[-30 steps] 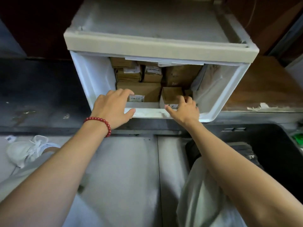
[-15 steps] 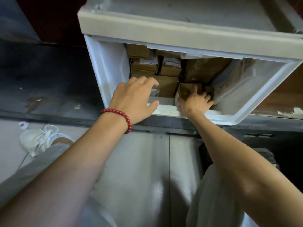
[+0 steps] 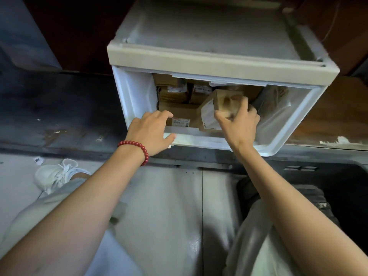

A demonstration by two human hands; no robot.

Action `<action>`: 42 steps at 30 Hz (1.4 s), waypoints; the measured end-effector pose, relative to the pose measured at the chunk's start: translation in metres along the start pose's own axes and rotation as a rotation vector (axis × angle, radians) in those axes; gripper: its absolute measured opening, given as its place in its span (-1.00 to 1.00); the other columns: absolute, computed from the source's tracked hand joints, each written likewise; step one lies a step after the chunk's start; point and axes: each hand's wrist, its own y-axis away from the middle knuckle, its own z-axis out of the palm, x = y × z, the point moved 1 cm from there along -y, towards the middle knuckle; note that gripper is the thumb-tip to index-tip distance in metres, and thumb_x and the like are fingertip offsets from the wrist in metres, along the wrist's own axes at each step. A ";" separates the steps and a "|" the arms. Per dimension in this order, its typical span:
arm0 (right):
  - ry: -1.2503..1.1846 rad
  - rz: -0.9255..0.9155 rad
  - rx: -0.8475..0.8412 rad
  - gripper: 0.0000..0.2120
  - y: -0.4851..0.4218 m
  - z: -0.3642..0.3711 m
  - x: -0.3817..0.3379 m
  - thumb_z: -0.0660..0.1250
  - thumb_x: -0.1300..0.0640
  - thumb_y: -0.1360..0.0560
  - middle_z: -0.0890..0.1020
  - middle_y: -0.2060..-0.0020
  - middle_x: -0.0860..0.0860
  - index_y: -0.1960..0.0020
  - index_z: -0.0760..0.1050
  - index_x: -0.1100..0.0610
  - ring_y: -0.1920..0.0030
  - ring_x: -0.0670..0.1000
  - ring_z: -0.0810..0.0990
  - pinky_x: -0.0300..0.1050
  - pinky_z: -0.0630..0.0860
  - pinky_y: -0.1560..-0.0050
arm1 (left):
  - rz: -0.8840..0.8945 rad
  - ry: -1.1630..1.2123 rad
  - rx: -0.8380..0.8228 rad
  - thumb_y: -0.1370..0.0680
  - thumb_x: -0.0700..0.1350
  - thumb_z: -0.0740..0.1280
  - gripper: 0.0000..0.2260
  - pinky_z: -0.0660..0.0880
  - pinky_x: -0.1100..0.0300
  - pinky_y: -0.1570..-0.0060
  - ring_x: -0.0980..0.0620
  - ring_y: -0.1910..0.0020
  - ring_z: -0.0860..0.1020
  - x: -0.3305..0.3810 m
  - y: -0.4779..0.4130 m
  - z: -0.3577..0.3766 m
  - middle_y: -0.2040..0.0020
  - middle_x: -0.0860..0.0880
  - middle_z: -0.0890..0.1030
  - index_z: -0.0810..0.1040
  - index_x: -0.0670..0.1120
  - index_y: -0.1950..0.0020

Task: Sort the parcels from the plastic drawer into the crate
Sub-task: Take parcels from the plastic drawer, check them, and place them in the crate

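Observation:
The white plastic drawer [image 3: 137,100] stands pulled open, with several brown cardboard parcels packed inside. My right hand [image 3: 241,124] grips a small brown parcel [image 3: 215,108] with a white label, lifted and tilted above the drawer's front wall. My left hand [image 3: 153,132], a red bead bracelet at its wrist, rests on the drawer's front edge, thumb under the rim and fingers curled over it. Behind it lies a flat parcel [image 3: 181,114] with a label. The dark crate [image 3: 348,188] sits at the lower right, mostly out of view.
The drawer unit's grey top [image 3: 209,36] overhangs the opening. A clear plastic bag [image 3: 274,108] lies in the drawer's right side. My knees in pale trousers and a white shoe [image 3: 53,176] are below on the light floor. A dark ledge runs left.
My right hand has taken hold of the small parcel at the drawer's front and lifted it up, tilting it. My left hand stays on the drawer's front edge.

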 end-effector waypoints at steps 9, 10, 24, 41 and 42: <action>-0.446 0.041 -0.114 -0.40 0.053 -0.045 0.010 0.45 -0.17 -0.33 0.49 -0.19 -0.06 -0.26 0.25 -0.19 -0.19 0.01 0.50 0.04 0.50 -0.19 | -0.067 0.191 -0.119 -0.45 0.29 0.33 -0.25 0.41 0.00 -0.23 -0.08 -0.34 0.40 0.019 0.016 0.000 -0.41 0.00 0.41 0.15 0.02 -0.52; -0.512 0.104 -0.149 -0.41 0.057 -0.046 0.011 0.45 -0.13 -0.37 0.50 -0.15 -0.08 -0.29 0.23 -0.15 -0.15 -0.05 0.52 -0.04 0.49 -0.15 | -0.078 0.319 -0.142 -0.39 0.28 0.41 -0.18 0.42 0.02 -0.25 -0.05 -0.34 0.41 0.023 0.016 0.001 -0.40 0.02 0.42 0.14 0.03 -0.51; -0.869 0.669 -0.408 -0.85 0.071 -0.041 0.020 0.17 0.15 -0.61 0.65 0.13 -0.02 -0.11 0.48 0.06 0.07 -0.05 0.61 -0.18 0.52 0.17 | 0.021 0.744 0.082 -0.33 0.13 0.52 -0.34 0.39 0.26 -0.04 0.14 -0.16 0.47 0.040 0.026 -0.009 -0.28 0.12 0.46 0.35 0.09 -0.36; -0.782 0.530 -0.416 -0.55 0.063 -0.037 0.018 -0.02 -0.18 -0.64 0.60 0.01 -0.14 -0.36 0.41 0.01 -0.27 0.05 0.44 0.10 0.25 -0.38 | -0.156 0.803 0.007 -0.43 0.23 0.35 -0.45 0.37 0.49 0.18 0.15 -0.10 0.49 0.017 0.040 -0.011 -0.15 0.13 0.51 0.41 0.02 -0.34; -0.785 0.524 -0.417 -0.54 0.063 -0.037 0.019 -0.04 -0.18 -0.64 0.59 0.00 -0.14 -0.41 0.36 -0.01 -0.29 0.06 0.42 0.13 0.22 -0.42 | -0.163 0.811 0.013 -0.41 0.25 0.35 -0.44 0.38 0.43 0.13 0.14 -0.13 0.49 0.016 0.039 -0.011 -0.17 0.12 0.50 0.41 0.02 -0.32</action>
